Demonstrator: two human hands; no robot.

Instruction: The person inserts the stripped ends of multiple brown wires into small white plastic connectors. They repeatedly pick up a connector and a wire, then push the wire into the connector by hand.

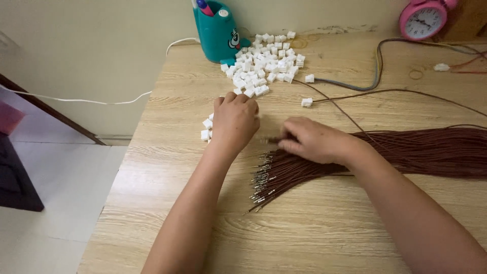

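Two hands meet mid-tabletop: my right hand (314, 141) pinches its fingers together on one thin brown wire from the brown wire bundle (365, 157) fanned out at right. My left hand (234, 119) curls shut over small white plastic connectors (207, 129). Farther off lies the white connector pile (266, 63) on the pale wooden tabletop (324, 223).

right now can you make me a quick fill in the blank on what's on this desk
1. The bundle of wires under the right hand is dark ____.
2. The pile of small plastic connectors is coloured ____.
3. The alarm clock at the desk's far edge is ____.
4. The left hand rests on the ____ desk.

Missing words: brown; white; pink; wooden
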